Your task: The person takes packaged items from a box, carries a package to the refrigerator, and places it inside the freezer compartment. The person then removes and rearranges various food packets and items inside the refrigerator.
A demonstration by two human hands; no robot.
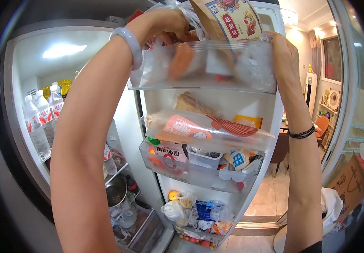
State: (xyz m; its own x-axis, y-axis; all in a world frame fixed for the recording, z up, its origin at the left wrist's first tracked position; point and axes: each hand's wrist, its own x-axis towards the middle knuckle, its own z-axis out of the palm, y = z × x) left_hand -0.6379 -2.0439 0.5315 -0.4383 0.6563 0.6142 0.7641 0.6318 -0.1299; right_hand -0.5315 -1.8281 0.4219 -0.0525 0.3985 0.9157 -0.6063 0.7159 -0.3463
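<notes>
My left hand (171, 26), with a pale bangle at the wrist, reaches down into the top door bin (156, 69). Its fingers curl among clear plastic bags (188, 10), and their tips are hidden. At the bin's right end my right hand (284, 52) is closed around the corner, beside some crinkled clear plastic. Between my hands a brown paper packet (234, 19) with a printed cream label leans upright in the bin. Something orange (182, 59) shows blurred through the frosted front.
A clear printed bag (199, 128) lies across the middle door bin (177, 168), which holds packets and a white tub (205, 159). Bagged food (175, 211) fills the lower bin. Water bottles (36, 122) and a metal pot (116, 192) stand inside the fridge at left.
</notes>
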